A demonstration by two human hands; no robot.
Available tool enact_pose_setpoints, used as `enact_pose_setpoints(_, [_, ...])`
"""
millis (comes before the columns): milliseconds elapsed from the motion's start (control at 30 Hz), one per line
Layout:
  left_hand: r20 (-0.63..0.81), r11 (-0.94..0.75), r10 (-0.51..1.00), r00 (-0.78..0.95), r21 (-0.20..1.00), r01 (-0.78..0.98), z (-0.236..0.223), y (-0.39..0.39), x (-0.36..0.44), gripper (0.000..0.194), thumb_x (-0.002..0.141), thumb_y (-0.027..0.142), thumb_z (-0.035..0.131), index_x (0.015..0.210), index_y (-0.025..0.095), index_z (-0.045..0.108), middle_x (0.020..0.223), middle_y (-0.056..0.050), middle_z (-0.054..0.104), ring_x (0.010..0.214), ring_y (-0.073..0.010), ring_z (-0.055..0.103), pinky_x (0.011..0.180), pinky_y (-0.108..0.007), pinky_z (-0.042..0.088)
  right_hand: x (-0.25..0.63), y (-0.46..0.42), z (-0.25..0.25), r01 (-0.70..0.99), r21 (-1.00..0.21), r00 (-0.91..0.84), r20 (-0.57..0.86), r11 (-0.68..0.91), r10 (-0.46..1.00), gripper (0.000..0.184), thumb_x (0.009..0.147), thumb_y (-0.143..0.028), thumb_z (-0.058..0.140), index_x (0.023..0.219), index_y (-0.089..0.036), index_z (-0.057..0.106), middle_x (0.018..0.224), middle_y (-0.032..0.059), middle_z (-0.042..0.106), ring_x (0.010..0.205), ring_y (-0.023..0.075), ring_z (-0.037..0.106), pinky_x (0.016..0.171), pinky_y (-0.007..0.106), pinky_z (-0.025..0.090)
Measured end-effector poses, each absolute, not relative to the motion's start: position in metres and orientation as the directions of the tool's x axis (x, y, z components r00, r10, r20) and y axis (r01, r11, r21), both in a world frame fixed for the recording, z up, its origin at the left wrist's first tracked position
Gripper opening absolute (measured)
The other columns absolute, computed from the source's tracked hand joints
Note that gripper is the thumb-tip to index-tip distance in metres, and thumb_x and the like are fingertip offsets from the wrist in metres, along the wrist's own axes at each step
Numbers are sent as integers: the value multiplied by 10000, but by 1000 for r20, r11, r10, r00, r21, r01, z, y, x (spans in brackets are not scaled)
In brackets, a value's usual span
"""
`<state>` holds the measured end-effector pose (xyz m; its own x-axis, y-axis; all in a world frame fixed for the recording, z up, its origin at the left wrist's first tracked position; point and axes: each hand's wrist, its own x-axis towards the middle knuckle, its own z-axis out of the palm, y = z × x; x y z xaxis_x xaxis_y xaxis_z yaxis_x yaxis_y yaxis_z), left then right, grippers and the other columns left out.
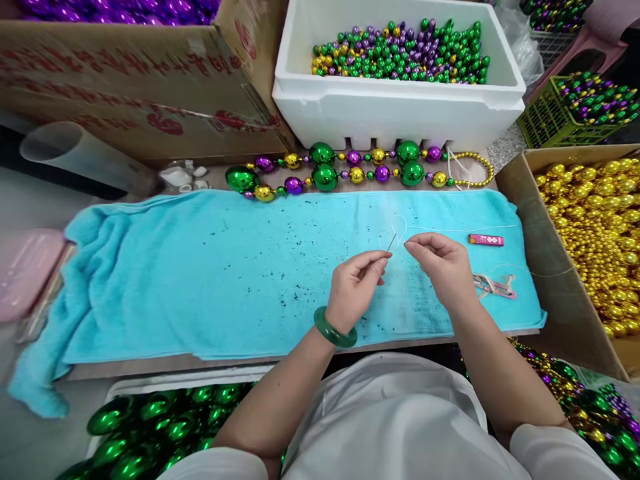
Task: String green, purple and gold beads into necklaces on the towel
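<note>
My left hand (pixel 356 285), with a green bangle (pixel 334 329) on its wrist, pinches a thin needle (pixel 391 243) that points up and to the right. My right hand (pixel 443 265) is closed in a pinch on a fine white thread (pixel 400 224) that loops just beyond the needle's tip and runs off to the right. Both hands hover close together over a turquoise towel (pixel 225 273) spread on the table. Beyond the towel lies a finished string of large green, purple and gold beads (pixel 345 170).
A white foam box (pixel 400 110) of mixed beads stands at the back. A carton of gold beads (pixel 597 227) is at the right, a tray of big green beads (pixel 150 427) near my lap. A pink lighter (pixel 486 240) and thread scraps (pixel 495 285) lie on the towel.
</note>
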<state>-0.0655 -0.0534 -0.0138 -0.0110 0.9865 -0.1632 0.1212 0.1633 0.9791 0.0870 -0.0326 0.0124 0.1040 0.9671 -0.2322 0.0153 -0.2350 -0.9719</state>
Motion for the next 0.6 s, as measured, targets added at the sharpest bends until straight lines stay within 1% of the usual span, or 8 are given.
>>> enact_pose_setpoints(100, [-154, 156, 988, -25, 977, 149, -19, -56, -64, 233, 820, 334, 616, 944, 173, 731, 768, -35, 703, 587, -103, 619, 523, -198, 499, 82, -36, 11, 16, -979, 149, -200, -205, 968, 146, 689, -314, 701, 694, -172, 671, 516, -52, 461, 475, 57, 358, 419, 201, 280])
enact_pose_setpoints(200, [-136, 139, 990, -26, 975, 175, -22, -57, -62, 242, 820, 344, 624, 960, 176, 729, 810, -42, 714, 587, -100, 626, 530, -197, 503, 79, -36, 8, -59, -975, 140, -221, -215, 965, 160, 681, -323, 708, 688, -176, 647, 725, 4, 607, 634, 108, 546, 474, 209, 426])
enact_pose_setpoints(300, [-120, 124, 992, -31, 978, 167, -19, -59, -62, 239, 817, 345, 634, 958, 177, 728, 799, -40, 712, 585, -99, 626, 529, -198, 502, 84, -39, 14, -142, -969, 69, -213, -202, 975, 160, 694, -327, 715, 688, -183, 645, 888, 32, 640, 752, 145, 605, 511, 234, 492])
enact_pose_setpoints(433, [-105, 113, 991, -85, 989, 91, -3, -64, -69, 210, 820, 332, 637, 935, 178, 724, 749, -25, 696, 574, -101, 618, 499, -199, 481, 97, -66, 55, -215, -975, -260, 7, -51, 966, 81, 751, -300, 714, 703, -235, 706, 743, 22, 648, 766, 159, 617, 611, 264, 513])
enact_pose_setpoints(500, [-74, 83, 991, -115, 994, 71, 4, -66, -74, 189, 828, 319, 634, 937, 191, 722, 732, -15, 686, 578, -104, 620, 498, -203, 472, 97, -87, 82, -256, -965, -389, 50, -56, 920, 111, 776, -332, 695, 684, -273, 712, 654, 16, 634, 653, 150, 602, 583, 270, 501])
enact_pose_setpoints(533, [-54, 63, 991, -126, 996, 65, 7, -67, -76, 180, 832, 311, 633, 940, 198, 721, 726, -11, 681, 583, -105, 623, 502, -206, 469, 96, -96, 94, -265, -962, -366, 39, -63, 930, 138, 783, -377, 676, 680, -292, 711, 631, 19, 625, 581, 149, 576, 532, 276, 486])
enact_pose_setpoints(567, [-36, 45, 990, -134, 997, 60, 8, -68, -77, 172, 834, 304, 633, 943, 204, 721, 719, -7, 677, 587, -107, 625, 508, -210, 468, 95, -103, 105, -267, -963, -270, 28, -46, 962, 154, 755, -439, 682, 668, -314, 706, 611, 24, 610, 540, 157, 551, 490, 290, 468])
enact_pose_setpoints(600, [-25, 33, 990, -138, 998, 56, 9, -68, -78, 168, 834, 298, 634, 945, 207, 722, 713, -5, 673, 589, -109, 627, 512, -214, 466, 94, -108, 113, -267, -963, -300, 59, -24, 952, 158, 695, -498, 710, 661, -344, 706, 613, 30, 612, 545, 179, 556, 471, 307, 467])
